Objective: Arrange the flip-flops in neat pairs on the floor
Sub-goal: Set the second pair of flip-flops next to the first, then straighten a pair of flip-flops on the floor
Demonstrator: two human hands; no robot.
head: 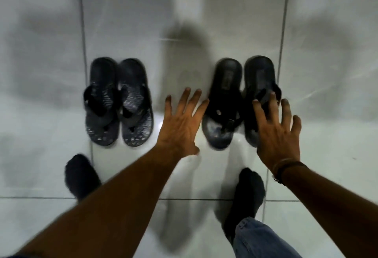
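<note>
Two pairs of dark flip-flops lie on the pale tiled floor, toes toward me. The left pair (118, 102) has a patterned grey footbed and its two sandals sit side by side, touching. The right pair is plain black: one sandal (224, 102) and its mate (258, 81) lie close together. My left hand (180, 126) hovers with spread fingers just left of the black pair, holding nothing. My right hand (278, 133) is spread over the front of the rightmost sandal, hiding its toe end; whether it touches is unclear.
My two feet in dark socks stand on the floor below the sandals, the left foot (81, 176) and the right foot (247, 194), with a blue jeans leg (257, 239) at the bottom. Grey tile joints cross the floor.
</note>
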